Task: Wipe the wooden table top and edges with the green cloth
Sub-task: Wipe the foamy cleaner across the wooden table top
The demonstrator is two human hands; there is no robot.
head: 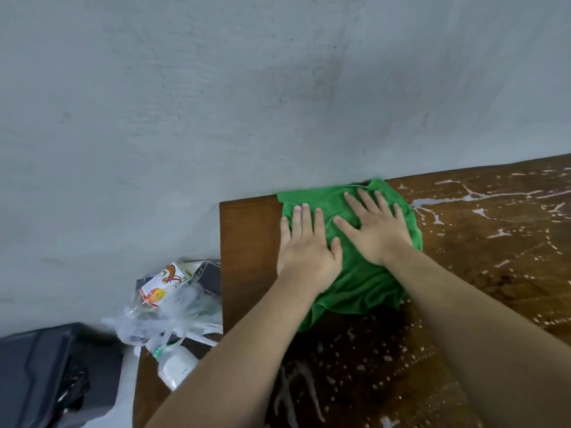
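The green cloth (361, 285) lies spread on the wooden table top (247, 236), near its far left corner against the wall. My left hand (306, 248) presses flat on the cloth's left part, fingers apart and reaching over its edge. My right hand (377, 223) lies flat on the cloth's upper right part, fingers spread. Streaks and droplets of whitish liquid (457, 199) cover the table to the right of the cloth and in front of it. The strip left of the cloth looks dry.
A grey wall (216, 103) runs along the table's far edge. Left of the table, lower down, sit clear plastic bags with a labelled bottle (160, 291), a white container (177, 366) and a dark grey case (46, 372).
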